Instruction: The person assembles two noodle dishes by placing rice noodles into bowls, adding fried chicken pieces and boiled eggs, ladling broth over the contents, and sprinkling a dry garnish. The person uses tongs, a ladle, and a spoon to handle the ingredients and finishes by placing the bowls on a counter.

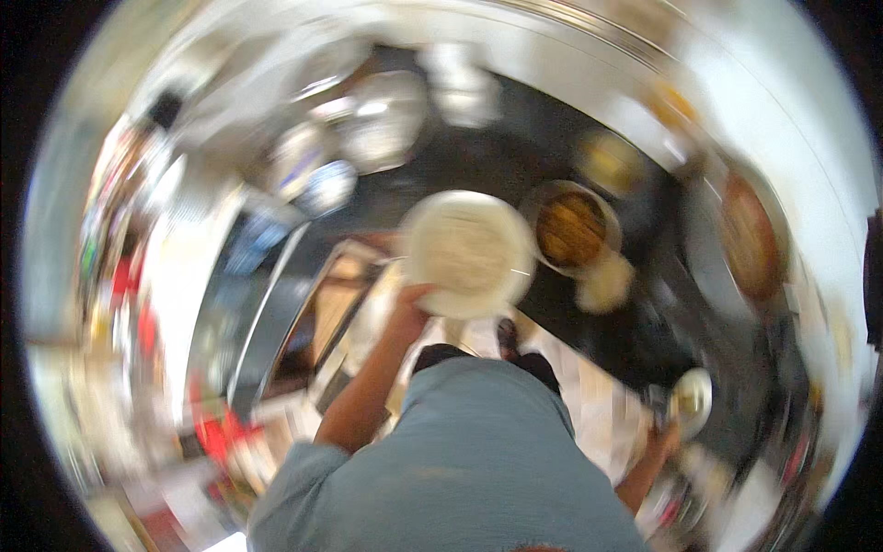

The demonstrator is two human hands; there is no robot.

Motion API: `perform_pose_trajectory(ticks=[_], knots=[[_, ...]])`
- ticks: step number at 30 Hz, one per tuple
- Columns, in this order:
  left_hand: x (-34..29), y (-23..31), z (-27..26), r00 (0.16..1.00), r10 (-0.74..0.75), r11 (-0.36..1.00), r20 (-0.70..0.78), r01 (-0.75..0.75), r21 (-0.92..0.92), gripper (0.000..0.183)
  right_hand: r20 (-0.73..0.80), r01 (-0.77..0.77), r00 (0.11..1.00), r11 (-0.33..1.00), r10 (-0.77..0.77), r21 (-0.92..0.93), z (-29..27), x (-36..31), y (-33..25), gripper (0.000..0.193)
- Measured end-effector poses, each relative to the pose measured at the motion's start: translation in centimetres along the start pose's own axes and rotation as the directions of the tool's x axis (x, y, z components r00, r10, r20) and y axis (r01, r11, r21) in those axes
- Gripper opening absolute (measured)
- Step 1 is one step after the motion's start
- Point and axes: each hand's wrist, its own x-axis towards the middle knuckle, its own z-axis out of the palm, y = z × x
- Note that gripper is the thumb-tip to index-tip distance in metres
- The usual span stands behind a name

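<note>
My left hand grips the lower left rim of a round cream-white bowl, held out in front of me. Something pale lies inside the bowl, too smeared to make out. Low on the right, my right hand is beside a small white dish at the edge of the black counter. Motion blur hides its fingers, so I cannot tell whether it grips or only touches the dish.
A black counter curves around me. On it stand a pot of brown food, a yellowish bowl and large metal vessels. A wide pan with a reddish-brown inside sits at the right. Drawers appear at the left.
</note>
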Motion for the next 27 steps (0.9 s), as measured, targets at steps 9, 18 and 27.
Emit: perform_pose_trajectory(ticks=[9,18,27], knots=[[-7.9,-1.5,3.1,0.989,0.074,0.976,-0.128,-0.098,-0.194,0.072,0.285,0.011,0.957,0.973,0.057,-0.231,7.4,-9.6,-3.0,0.057],[-20.4,-3.7,-3.6,0.956,0.238,0.917,-0.174,-0.28,-0.284,0.075,0.522,0.144,0.85,0.924,0.068,-0.354,9.0,-14.3,-3.8,0.051],[-39.2,-13.0,-14.1,0.863,0.413,0.721,-0.293,-0.506,-0.473,0.08,0.731,0.339,0.673,0.83,0.115,-0.443,7.9,-20.9,-2.6,0.046]])
